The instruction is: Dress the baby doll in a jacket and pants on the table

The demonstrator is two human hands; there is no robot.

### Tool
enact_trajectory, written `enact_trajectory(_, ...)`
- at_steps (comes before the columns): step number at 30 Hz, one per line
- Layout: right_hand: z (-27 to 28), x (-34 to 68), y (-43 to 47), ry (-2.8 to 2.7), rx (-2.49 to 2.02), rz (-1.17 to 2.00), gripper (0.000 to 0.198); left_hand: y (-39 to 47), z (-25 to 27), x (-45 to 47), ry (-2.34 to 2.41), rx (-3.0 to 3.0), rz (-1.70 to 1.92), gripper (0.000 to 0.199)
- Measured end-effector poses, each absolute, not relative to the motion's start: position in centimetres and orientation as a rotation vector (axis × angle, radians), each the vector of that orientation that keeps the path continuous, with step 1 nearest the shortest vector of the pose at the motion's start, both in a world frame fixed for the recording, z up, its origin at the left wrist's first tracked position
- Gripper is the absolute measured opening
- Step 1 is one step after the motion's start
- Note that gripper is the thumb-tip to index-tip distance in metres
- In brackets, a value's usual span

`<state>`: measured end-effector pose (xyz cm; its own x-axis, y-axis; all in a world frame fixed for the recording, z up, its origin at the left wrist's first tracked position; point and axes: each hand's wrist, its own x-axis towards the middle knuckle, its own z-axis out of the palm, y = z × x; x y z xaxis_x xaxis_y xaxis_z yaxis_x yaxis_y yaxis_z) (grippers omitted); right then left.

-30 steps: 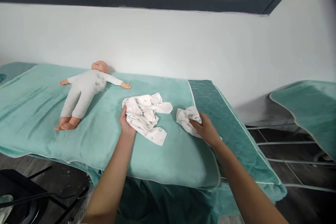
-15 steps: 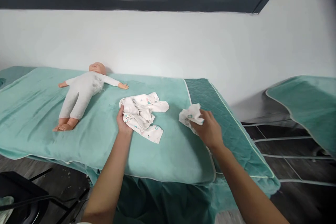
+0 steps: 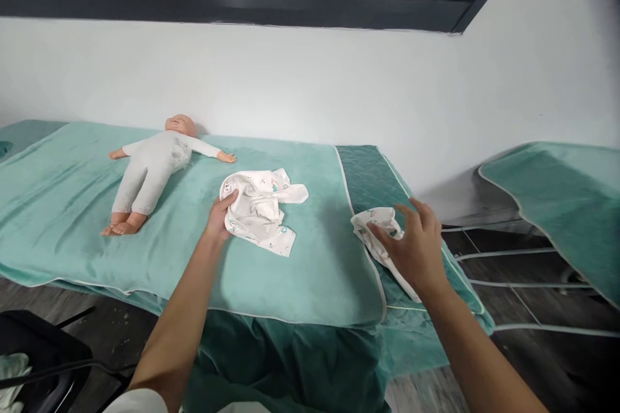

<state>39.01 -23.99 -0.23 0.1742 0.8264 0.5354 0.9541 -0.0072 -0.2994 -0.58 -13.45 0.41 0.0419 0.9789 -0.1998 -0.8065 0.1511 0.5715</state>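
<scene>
The left hand (image 3: 220, 216) rests at the near-left edge of a crumpled white printed baby garment (image 3: 259, 206), fingers curled onto the cloth and pinning it to the teal padded mat (image 3: 300, 271). The right hand (image 3: 416, 248) hangs open, fingers spread, just above a smaller white printed garment (image 3: 375, 229), which lies released at the mat's right edge, partly on the darker quilted cover (image 3: 372, 177). Half a second ago that hand was clutching the small piece farther left; it has since carried it rightward and let go, while the left hand has stayed on the larger garment. No writing can be read on either cloth. Beyond the left hand, well apart, a baby doll (image 3: 155, 171) in a grey suit lies on its back by the white wall (image 3: 310, 84).
</scene>
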Motion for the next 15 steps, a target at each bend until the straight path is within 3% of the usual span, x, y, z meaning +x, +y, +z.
enact_trajectory(2, 2.7, 37.0, -23.8, -1.666, -1.735, -0.285, 0.053, -14.0, 1.9, -1.5, 0.759, 0.559, 1.368, 0.034)
enact_trajectory(5, 6.8, 32.0, -22.8, -1.781, -1.485, -0.049, 0.049, -15.2, 5.8, -2.7, 0.923, 0.984, 1.198, 0.041)
enact_trajectory(10, 11.6, 22.3, -19.8, -2.086, -1.054, 0.223, 0.045, -18.0, 14.6, -2.6, 1.068, 1.825, 0.852, 0.022)
enact_trajectory(13, 14.1, 18.8, -17.9, -2.152, -1.056, 0.285, 0.038, -19.5, 18.6, -2.2, 1.093, 2.127, 0.838, 0.020)
enact_trajectory(15, 15.6, 18.0, -17.2, -2.171, -1.124, 0.199, 0.035, -20.1, 20.0, -2.5, 1.211, 2.104, 1.045, 0.013)
